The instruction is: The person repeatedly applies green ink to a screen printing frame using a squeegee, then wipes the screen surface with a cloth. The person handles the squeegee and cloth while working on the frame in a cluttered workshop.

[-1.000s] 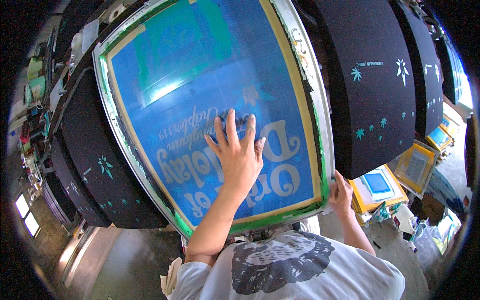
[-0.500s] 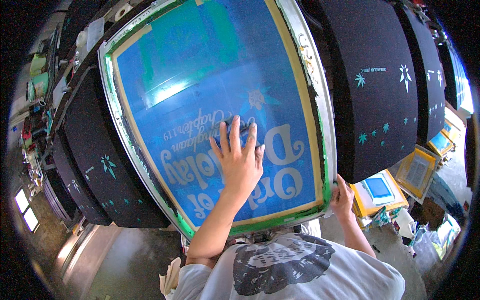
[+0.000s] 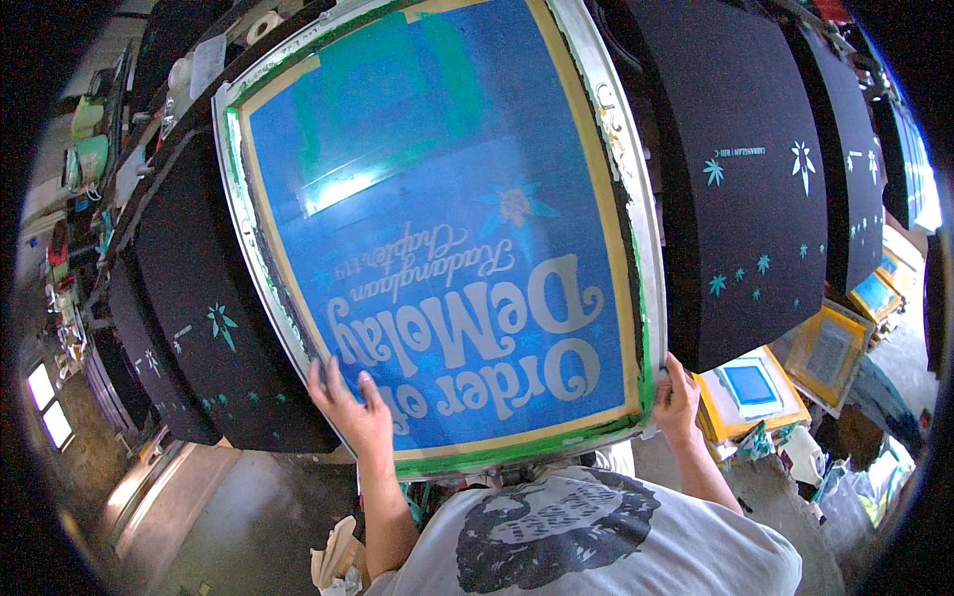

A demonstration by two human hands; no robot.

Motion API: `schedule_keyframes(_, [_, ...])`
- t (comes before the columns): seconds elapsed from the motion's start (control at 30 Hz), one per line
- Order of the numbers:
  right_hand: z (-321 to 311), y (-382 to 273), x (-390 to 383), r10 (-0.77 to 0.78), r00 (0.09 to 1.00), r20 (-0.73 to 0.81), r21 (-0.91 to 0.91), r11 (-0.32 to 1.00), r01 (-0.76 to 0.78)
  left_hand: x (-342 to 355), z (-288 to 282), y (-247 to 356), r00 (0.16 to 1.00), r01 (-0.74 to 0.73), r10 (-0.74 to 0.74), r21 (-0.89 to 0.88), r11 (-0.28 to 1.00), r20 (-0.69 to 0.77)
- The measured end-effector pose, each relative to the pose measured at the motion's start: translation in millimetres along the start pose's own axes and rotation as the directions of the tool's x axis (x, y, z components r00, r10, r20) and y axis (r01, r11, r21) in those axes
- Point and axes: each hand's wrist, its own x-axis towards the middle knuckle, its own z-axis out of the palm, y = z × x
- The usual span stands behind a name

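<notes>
A large screen printing frame (image 3: 647,238) lies in front of me, with pale rails and green and tan tape along its inner edges. Its blue mesh (image 3: 417,184) carries pale upside-down lettering, a leaf shape and a greenish patch toward the far end. At the near left rail is my left hand (image 3: 356,417), its fingers spread and its thumb over the mesh edge. My right hand (image 3: 678,405) grips the near right corner, fingers bent round the rail. What lies under the frame is hidden.
Dark cloth panels with teal and white leaf prints stand at the right (image 3: 740,199) and left (image 3: 214,288). Yellow-edged smaller screens (image 3: 752,385) lie lower right, beside crumpled plastic and rags (image 3: 860,477). A paper roll (image 3: 263,27) sits far left.
My left hand has left the middle of the mesh and come down to the near left rail. The frame's far left side sits slightly further right. My right hand stays at its corner.
</notes>
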Motion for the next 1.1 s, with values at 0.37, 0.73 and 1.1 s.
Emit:
schedule_keyframes(0.37, [5.5,10.7,-1.1,-0.041,0.998,-0.041,-0.025,0.999,0.04,-28.4,-3.7,-32.6,0.997,0.063,-0.061,0.055,0.996,-0.038])
schedule_keyframes(0.73, [7.2,10.5,-1.4,-0.048,0.997,-0.065,-0.014,0.999,0.048,-30.3,-3.6,-29.7,0.985,0.172,-0.172,0.028,0.985,0.026])
schedule_keyframes(1.1, [1.7,1.9,1.7,-0.023,1.0,-0.021,-0.012,1.0,0.022,-33.9,0.0,-29.7,0.982,0.181,-0.185,0.083,0.98,0.046])
